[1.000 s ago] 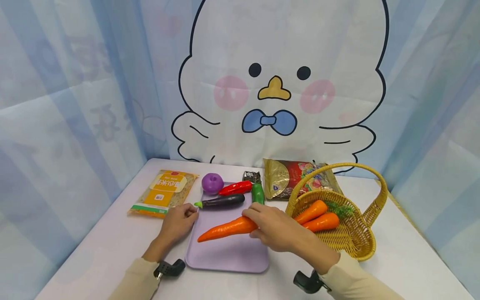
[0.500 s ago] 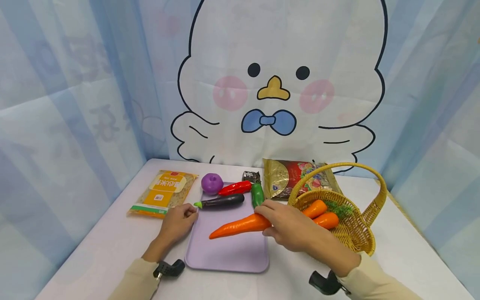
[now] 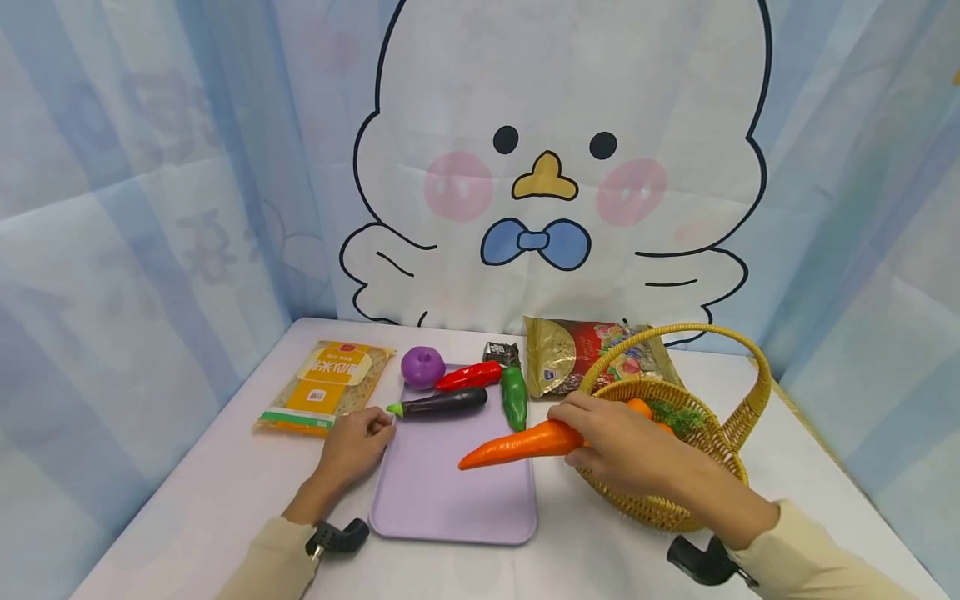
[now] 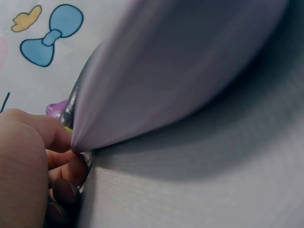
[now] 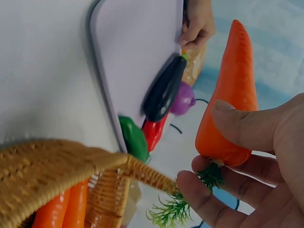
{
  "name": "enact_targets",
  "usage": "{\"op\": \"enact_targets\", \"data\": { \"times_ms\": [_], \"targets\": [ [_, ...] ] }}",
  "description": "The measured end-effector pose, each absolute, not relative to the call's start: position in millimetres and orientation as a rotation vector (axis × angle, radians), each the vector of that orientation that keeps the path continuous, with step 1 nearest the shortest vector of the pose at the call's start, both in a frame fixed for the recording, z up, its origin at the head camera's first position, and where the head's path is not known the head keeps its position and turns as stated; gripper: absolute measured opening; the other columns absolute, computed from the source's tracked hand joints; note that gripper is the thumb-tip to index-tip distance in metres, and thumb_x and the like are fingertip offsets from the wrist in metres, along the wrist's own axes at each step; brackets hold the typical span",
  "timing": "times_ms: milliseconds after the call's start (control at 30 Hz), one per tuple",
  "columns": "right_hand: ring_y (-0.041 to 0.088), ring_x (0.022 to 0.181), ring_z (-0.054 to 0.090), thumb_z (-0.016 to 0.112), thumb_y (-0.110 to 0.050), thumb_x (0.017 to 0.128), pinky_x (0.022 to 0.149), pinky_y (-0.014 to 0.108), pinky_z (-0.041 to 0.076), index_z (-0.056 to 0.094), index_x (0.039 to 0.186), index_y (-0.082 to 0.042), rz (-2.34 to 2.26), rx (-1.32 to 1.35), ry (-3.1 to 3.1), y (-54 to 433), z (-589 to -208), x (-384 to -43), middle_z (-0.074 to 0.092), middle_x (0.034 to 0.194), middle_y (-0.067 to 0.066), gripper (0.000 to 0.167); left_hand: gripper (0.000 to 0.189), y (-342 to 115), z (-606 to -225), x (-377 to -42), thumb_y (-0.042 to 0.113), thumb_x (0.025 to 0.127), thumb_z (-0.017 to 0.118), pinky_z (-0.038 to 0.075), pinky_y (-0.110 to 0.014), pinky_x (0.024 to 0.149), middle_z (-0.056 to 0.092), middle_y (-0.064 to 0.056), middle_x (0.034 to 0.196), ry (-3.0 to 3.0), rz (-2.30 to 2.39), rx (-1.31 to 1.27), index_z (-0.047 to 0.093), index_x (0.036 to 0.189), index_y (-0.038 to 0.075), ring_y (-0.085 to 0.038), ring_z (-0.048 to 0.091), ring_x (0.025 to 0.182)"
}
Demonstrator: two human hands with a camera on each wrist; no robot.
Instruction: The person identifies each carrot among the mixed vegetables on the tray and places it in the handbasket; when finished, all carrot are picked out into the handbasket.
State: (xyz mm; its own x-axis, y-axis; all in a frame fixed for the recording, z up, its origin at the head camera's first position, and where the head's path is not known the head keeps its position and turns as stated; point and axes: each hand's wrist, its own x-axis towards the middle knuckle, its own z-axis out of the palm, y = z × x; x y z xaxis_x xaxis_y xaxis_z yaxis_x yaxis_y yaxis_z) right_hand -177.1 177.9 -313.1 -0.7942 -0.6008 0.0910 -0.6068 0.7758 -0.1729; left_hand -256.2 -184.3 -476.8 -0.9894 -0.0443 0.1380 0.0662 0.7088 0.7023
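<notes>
My right hand (image 3: 630,446) grips a large orange carrot (image 3: 510,447) near its leafy end, its tip pointing left above the purple tray (image 3: 453,512). In the right wrist view the thumb lies across the carrot, and green leaves (image 5: 171,209) hang below the fingers. The hand overlaps the near-left side of the wicker basket (image 3: 660,512), where more carrots (image 5: 73,209) lie. My left hand (image 3: 356,446) pinches the tray's left rim. At the tray's far end lie an eggplant (image 3: 444,402), a red pepper (image 3: 469,376) and a green pepper (image 3: 514,398).
A purple onion (image 3: 423,367) sits at the tray's far left corner. A yellow grain bag (image 3: 326,387) lies farther left. Behind the basket, whose tall handle (image 3: 720,332) arches up, are a red-and-gold packet (image 3: 581,358) and a small dark packet (image 3: 502,354). Curtains (image 3: 135,250) enclose the table.
My right hand has carried the carrot rightward, from over the tray's middle to the basket's near-left side, uncovering the green pepper. My left hand has stayed at the tray's rim.
</notes>
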Motion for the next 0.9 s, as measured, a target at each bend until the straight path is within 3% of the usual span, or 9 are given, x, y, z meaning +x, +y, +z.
{"op": "enact_targets", "data": {
  "times_ms": [400, 667, 900],
  "targets": [
    [0.015, 0.095, 0.058, 0.083, -0.011, 0.082, 0.087, 0.041, 0.055, 0.066, 0.124, -0.011, 0.344, 0.894, -2.994, 218.8, -305.1, -183.1, 0.062, 0.116, -0.001, 0.045, 0.012, -183.5, -475.1, -255.6, 0.018, 0.091, 0.066, 0.044, -0.032, 0.066, 0.062, 0.0, 0.076, -2.761, -1.144, -0.019, 0.072, 0.095, 0.008, -0.017, 0.052, 0.069],
    [0.022, 0.097, 0.057, 0.081, -0.007, 0.082, 0.085, 0.046, 0.054, 0.065, 0.125, -0.007, 0.34, 0.766, -3.055, 246.4, -306.9, -192.6, 0.063, 0.121, 0.008, 0.045, 0.012, -184.1, -474.8, -255.0, 0.018, 0.092, 0.066, 0.044, -0.032, 0.066, 0.062, -0.001, 0.076, -2.764, -1.148, -0.007, 0.072, 0.095, 0.008, -0.017, 0.052, 0.07],
    [0.025, 0.097, 0.058, 0.082, -0.005, 0.081, 0.087, 0.051, 0.054, 0.065, 0.122, -0.003, 0.305, 0.695, -3.098, 270.0, -311.8, -200.9, 0.064, 0.117, 0.011, 0.045, 0.012, -183.9, -473.8, -254.3, 0.017, 0.092, 0.066, 0.044, -0.032, 0.066, 0.062, -0.001, 0.076, -2.766, -1.147, -0.015, 0.072, 0.096, 0.008, -0.017, 0.053, 0.07]
  ]
}}
